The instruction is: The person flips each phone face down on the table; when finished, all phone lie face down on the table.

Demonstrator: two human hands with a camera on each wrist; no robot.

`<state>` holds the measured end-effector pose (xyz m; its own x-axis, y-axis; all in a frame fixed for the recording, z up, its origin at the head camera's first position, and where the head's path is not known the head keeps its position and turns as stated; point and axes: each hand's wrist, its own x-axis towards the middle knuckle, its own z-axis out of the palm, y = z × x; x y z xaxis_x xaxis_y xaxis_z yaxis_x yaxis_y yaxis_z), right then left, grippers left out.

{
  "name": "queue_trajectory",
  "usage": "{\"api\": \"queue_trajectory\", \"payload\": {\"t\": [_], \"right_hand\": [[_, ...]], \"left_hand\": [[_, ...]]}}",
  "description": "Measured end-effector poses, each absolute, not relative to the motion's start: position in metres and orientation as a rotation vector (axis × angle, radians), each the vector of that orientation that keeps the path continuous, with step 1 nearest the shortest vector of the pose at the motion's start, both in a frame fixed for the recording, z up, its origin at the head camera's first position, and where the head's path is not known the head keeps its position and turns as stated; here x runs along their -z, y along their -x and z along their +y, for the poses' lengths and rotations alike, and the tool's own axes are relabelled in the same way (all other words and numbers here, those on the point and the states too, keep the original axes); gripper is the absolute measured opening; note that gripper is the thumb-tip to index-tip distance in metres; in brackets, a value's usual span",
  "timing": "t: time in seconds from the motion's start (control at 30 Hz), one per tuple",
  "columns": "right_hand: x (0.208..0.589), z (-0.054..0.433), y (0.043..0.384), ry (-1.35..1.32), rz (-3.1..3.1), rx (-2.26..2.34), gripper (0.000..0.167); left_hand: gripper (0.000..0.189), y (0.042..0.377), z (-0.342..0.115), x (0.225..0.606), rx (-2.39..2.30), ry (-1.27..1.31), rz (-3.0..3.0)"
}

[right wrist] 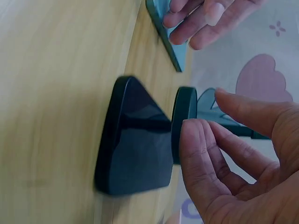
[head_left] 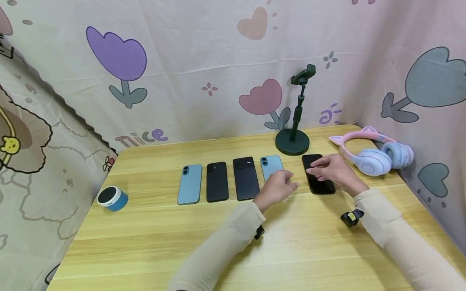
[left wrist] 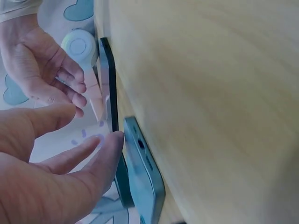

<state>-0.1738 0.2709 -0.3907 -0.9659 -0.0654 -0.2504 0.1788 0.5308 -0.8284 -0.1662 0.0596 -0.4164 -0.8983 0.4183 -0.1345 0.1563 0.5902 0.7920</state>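
Observation:
My right hand (head_left: 336, 173) hovers over a black phone (head_left: 320, 186) that lies with its glossy side up. In the right wrist view, the thumb and fingers (right wrist: 198, 149) are loosely bent and apart, with nothing between them. The left hand (head_left: 275, 189) is beside a light blue phone (head_left: 271, 163), covering its lower part in the head view; its fingers (left wrist: 105, 158) are spread and hold nothing. Left of that phone, a dark phone (head_left: 246, 178), a black phone (head_left: 217, 182) and another light blue phone (head_left: 189, 184) lie in a row, camera sides up.
A dark green phone stand (head_left: 292, 142) rises behind the phones, near the table's back edge. Pink and light blue cat-ear headphones (head_left: 375, 161) lie at the right. On the far left is a blue and white round container (head_left: 117, 201) with a black top. Patterned curtains (head_left: 204, 48) surround the wooden table (head_left: 145, 242).

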Motion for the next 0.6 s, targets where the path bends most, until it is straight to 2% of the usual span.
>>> {"api": "queue_trajectory", "payload": {"t": [0.23, 0.27, 0.4, 0.47, 0.6], "right_hand": [[0.396, 0.290, 0.172, -0.122, 2.587, 1.382, 0.059], [0.398, 0.293, 0.172, -0.112, 2.600, 1.393, 0.065], [0.404, 0.302, 0.169, -0.084, 2.623, 1.445, 0.101], [0.407, 0.305, 0.168, -0.062, 2.627, 1.470, 0.116], [0.411, 0.310, 0.166, -0.068, 2.614, 1.499, 0.119]], "left_hand": [[0.021, 0.167, 0.081, 0.421, -1.195, -0.454, 2.529], [0.023, 0.167, 0.084, 0.422, -1.198, -0.452, 2.529], [0.053, 0.166, 0.093, 0.424, -1.206, -0.439, 2.514], [0.056, 0.166, 0.097, 0.425, -1.205, -0.414, 2.526], [0.058, 0.166, 0.105, 0.427, -1.200, -0.346, 2.540]]}}
